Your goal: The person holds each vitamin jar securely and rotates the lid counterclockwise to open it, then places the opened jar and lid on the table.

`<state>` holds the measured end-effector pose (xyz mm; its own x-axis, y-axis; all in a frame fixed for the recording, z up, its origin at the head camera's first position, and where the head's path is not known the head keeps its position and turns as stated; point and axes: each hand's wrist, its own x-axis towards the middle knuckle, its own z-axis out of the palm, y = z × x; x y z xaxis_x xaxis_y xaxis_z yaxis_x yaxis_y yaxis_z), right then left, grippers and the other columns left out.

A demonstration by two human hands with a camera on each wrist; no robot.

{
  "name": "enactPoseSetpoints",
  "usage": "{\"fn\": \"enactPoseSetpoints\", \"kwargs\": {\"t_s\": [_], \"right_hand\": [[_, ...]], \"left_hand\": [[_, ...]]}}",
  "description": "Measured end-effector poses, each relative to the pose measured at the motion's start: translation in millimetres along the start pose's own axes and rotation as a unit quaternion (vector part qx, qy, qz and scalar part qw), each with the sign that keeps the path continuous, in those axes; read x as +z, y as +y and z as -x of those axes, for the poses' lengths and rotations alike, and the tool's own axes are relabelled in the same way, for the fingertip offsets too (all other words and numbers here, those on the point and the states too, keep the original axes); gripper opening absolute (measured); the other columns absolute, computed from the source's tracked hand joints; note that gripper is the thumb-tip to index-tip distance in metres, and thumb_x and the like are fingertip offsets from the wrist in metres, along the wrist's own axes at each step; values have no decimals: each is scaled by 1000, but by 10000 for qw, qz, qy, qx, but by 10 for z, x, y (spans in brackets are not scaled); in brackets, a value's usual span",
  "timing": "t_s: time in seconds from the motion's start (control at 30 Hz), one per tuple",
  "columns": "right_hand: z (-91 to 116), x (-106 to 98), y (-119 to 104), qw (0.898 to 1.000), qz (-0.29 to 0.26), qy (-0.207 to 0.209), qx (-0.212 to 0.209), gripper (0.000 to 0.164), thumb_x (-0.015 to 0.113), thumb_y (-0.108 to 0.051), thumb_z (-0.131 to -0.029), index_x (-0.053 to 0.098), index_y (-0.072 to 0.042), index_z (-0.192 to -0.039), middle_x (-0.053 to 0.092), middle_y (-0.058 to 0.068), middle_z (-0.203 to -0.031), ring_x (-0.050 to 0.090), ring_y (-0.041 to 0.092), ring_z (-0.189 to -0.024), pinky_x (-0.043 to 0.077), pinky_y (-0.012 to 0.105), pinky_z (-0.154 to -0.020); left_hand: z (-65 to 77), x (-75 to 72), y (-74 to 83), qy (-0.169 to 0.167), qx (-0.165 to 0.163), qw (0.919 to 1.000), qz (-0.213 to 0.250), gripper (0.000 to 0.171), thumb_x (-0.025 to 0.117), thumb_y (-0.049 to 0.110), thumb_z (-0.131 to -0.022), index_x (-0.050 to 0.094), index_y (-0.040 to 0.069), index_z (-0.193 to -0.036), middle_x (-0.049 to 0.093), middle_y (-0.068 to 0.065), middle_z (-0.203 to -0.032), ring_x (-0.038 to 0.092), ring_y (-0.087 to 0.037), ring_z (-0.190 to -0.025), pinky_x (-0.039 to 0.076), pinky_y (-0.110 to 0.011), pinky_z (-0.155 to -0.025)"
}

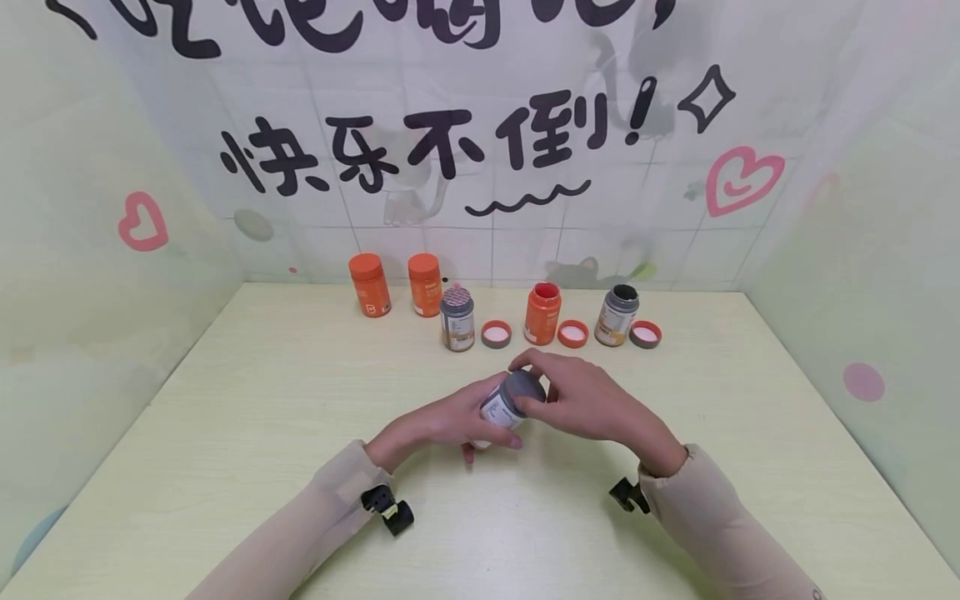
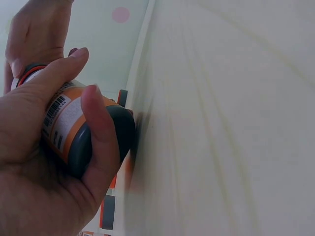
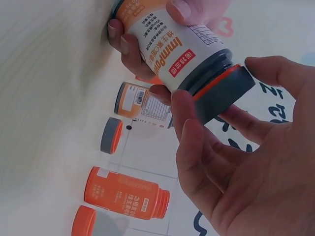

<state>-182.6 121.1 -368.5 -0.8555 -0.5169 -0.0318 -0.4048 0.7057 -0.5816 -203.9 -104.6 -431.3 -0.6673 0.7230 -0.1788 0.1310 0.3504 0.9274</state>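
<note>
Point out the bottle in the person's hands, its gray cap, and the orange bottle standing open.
Held bottle [image 3: 172, 45], right wrist view: on its label.
Its gray cap [image 3: 225, 93], right wrist view: on its side.
Open orange bottle [image 1: 542, 319], head view: on its body.

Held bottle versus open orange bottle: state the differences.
The held bottle is grey with a white-and-orange label; the open orange bottle is mostly orange. The held bottle is tilted; the open orange bottle stands upright. The held bottle has a grey cap at its mouth; the open orange bottle's mouth is bare. Both are round with printing.
</note>
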Motion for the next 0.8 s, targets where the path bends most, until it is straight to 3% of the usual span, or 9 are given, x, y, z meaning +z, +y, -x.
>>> {"fn": "enactPoseSetpoints", "kwargs": {"t_s": [0.2,0.6,0.8], "right_hand": [[-8,25,2,9997,-82,197,-91,34,66,-44,-99,61,-29,-129,70,-7,-111,64,11,-83,54,30,-72],[-23,22,18,9995,88,-22,293,41,66,-47,-98,60,-23,-130,70,-2,-98,61,13,-74,52,30,-65],[-9,19,-19,9996,70,-8,263,41,68,-42,-96,59,-26,-132,70,-2,-108,63,14,-76,54,30,-67]], "left_hand": [[3,-1,-7,-33,63,10000,-26,65,79,22,-90,44,28,-144,56,-10,-120,61,-21,-83,57,-37,-46],[12,9,10,9,-33,10000,-10,64,79,22,-90,44,27,-143,55,-9,-122,61,-21,-89,57,-35,-47],[16,8,11,15,-45,10000,-8,65,80,21,-89,44,27,-143,55,-9,-119,61,-21,-86,57,-35,-46]]}}
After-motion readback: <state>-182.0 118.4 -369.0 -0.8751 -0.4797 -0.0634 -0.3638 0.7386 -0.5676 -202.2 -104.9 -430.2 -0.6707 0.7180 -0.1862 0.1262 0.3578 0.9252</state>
